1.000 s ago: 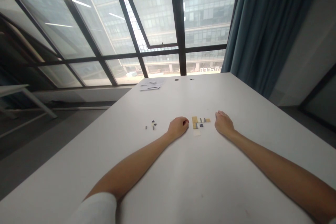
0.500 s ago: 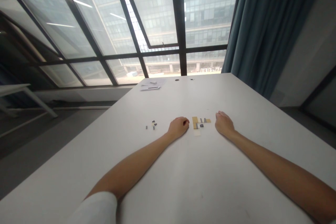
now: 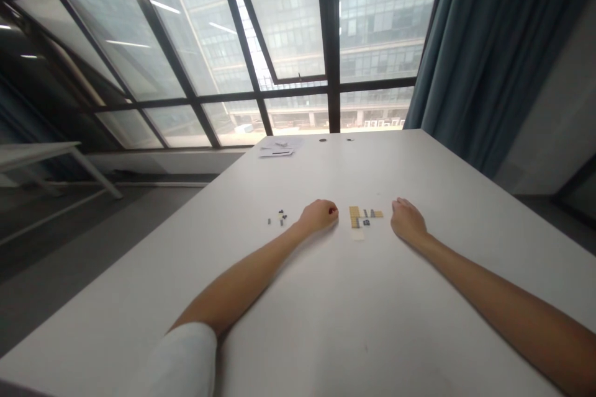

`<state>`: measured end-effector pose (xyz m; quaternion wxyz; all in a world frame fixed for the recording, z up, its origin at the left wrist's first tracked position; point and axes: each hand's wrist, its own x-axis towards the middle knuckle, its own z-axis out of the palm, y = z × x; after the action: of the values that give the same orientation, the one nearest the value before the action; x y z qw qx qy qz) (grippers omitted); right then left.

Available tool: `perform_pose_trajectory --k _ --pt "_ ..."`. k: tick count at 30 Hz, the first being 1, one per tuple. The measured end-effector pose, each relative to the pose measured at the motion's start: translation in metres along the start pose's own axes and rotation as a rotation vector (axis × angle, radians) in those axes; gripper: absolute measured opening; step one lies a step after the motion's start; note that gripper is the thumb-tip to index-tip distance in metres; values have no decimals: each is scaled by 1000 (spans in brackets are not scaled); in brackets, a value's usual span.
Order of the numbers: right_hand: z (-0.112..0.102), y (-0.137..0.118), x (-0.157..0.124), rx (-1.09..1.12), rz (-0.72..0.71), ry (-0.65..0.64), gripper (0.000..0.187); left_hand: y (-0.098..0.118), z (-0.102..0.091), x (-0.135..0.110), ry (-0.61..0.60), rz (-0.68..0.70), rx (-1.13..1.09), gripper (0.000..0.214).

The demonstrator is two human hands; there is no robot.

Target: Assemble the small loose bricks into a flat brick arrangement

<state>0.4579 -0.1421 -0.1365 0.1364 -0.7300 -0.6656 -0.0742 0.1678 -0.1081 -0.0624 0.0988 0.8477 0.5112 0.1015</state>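
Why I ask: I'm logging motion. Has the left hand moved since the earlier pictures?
Yes: the left hand shifted slightly leftward and up in view, away from the tan pieces.

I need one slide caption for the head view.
Left hand and right hand on a table, tan pieces between them.

Tan rectangular pieces [image 3: 354,211] are lying on the white counter [image 3: 298,304], between left hand [image 3: 319,215] and right hand [image 3: 408,219]; small dark pieces [image 3: 284,217] are sitting farther left, white paper sheets [image 3: 270,153] are resting behind!
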Motion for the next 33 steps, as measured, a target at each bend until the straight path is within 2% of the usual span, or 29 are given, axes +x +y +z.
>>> perform_pose_trajectory --k 3,5,7,9,13,19,27,33 --pt "1 2 0 7 -18 6 42 -19 -42 4 -151 -37 31 30" --pt "0 2 -1 14 -16 14 42 -38 -69 5 -209 -93 80 32" --pt "-1 2 -1 23 -14 17 40 -61 -88 4 -237 -198 184 31" --pt "-2 2 -1 29 -13 8 40 -83 -99 4 -260 -296 291 33" --pt "-2 3 -1 4 -7 -9 40 -110 -99 7 -348 -399 385 42" --pt "0 5 0 -40 -20 -5 38 -117 -86 13 -433 -463 437 55" --pt "-1 4 0 -21 -18 1 39 -122 -75 17 -380 -477 436 53" --pt "1 5 0 -14 -22 19 37 -128 -77 14 -362 -403 360 53"
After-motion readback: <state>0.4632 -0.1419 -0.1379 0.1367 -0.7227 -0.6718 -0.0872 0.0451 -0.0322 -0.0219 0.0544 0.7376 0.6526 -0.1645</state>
